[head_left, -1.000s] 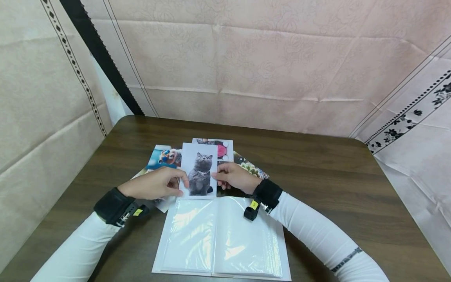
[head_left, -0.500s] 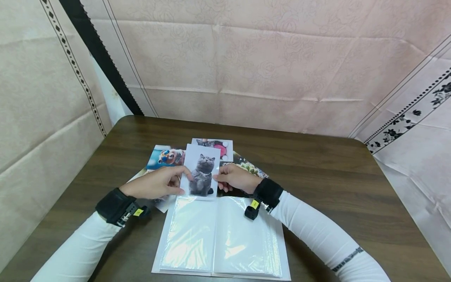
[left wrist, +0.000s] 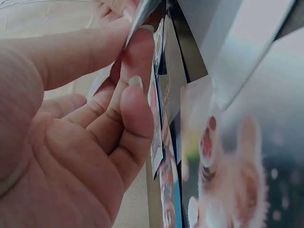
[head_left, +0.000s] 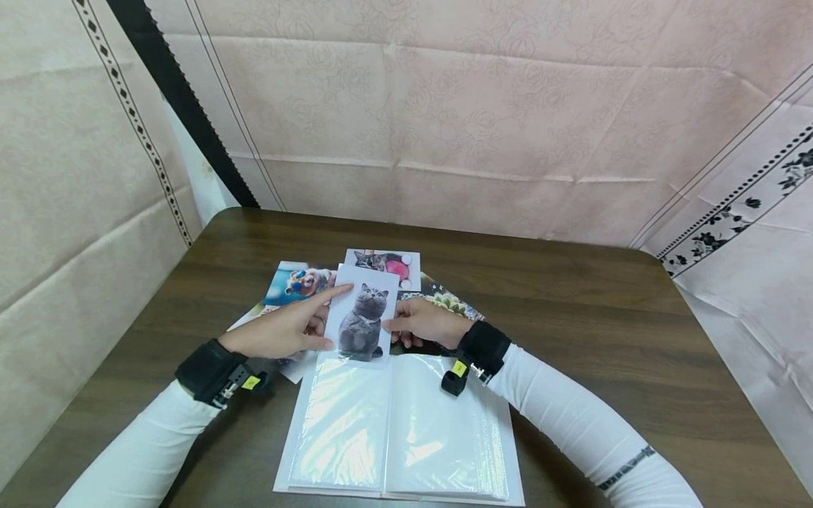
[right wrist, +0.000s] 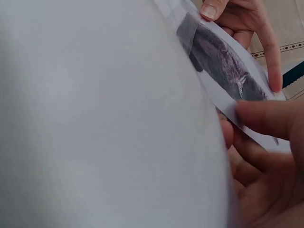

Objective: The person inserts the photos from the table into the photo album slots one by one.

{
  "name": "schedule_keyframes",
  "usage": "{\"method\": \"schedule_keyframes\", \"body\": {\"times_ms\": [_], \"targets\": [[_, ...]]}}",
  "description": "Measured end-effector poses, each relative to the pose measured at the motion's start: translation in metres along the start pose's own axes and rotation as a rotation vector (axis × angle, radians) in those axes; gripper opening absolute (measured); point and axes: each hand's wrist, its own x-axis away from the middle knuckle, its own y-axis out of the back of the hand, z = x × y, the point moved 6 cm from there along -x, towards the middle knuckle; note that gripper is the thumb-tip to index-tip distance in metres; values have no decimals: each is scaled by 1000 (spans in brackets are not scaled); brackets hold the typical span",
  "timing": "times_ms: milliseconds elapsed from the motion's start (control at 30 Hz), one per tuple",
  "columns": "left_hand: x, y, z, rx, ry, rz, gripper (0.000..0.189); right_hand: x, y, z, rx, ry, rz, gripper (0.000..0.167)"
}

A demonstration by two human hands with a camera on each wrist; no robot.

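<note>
A photo of a grey cat (head_left: 363, 321) stands over the top of the left page of an open photo album (head_left: 341, 430). My left hand (head_left: 286, 329) holds its left edge, thumb low and index finger stretched across the front; its other fingers are behind. The right edge is pinched between thumb and fingers of my right hand (head_left: 430, 323). In the right wrist view, the bottom of the cat photo (right wrist: 221, 59) lies behind a clear plastic sleeve (right wrist: 189, 34). A white page fills much of that view.
Behind the album lie more photos: a cat with a pink ball (head_left: 397, 267), a blue one with an animal in sunglasses (head_left: 292, 283), and one with green plants (head_left: 454, 303). All rest on a brown wooden table (head_left: 610, 339). Pale cloth (head_left: 476, 120) hangs behind.
The cat photo has shifted slightly right and down towards the album. My left index finger has straightened and slid up the photo's front. My right hand keeps its pinch, nearly still.
</note>
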Motion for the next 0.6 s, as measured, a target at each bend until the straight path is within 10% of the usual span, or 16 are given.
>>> {"method": "schedule_keyframes", "body": {"times_ms": [233,600], "targets": [[1,1,2,-19,-2,-1,99,-9,23,24,85,125,-270,63],[2,-3,-1,-58,-45,40,74,-20,34,51,314,312,-331,30]]}}
